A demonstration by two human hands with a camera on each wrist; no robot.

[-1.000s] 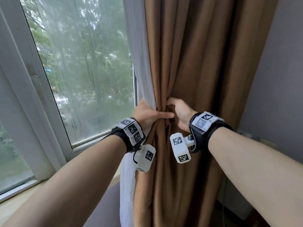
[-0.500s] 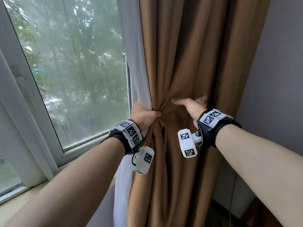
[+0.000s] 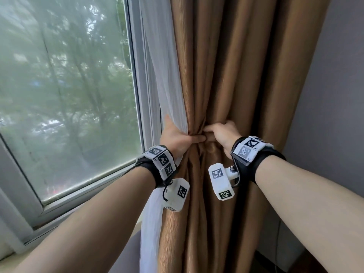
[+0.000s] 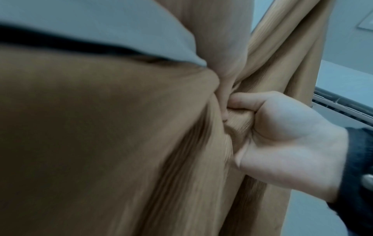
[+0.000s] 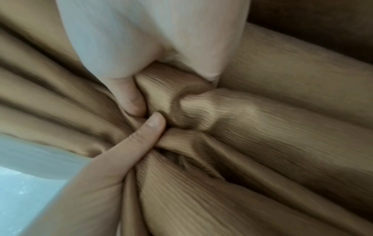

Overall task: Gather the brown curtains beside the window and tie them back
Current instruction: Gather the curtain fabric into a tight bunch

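gathering step — left hand [image 3: 178, 137] and right hand [image 3: 223, 133] both clench the bunched curtains [image 3: 226, 75] at one waist; next needs a tie, none in view.

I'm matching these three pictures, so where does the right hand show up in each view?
Head: right hand, centre, gripping the brown curtain.
Left wrist: right hand, right side, pinching a fold.
Right wrist: only its fingers, top centre.
Shared landmark: the bunched curtain waist.

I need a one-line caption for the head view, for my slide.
Both hands, left hand and right hand, grip the gathered brown curtain beside the window; a white sheer curtain hangs between.
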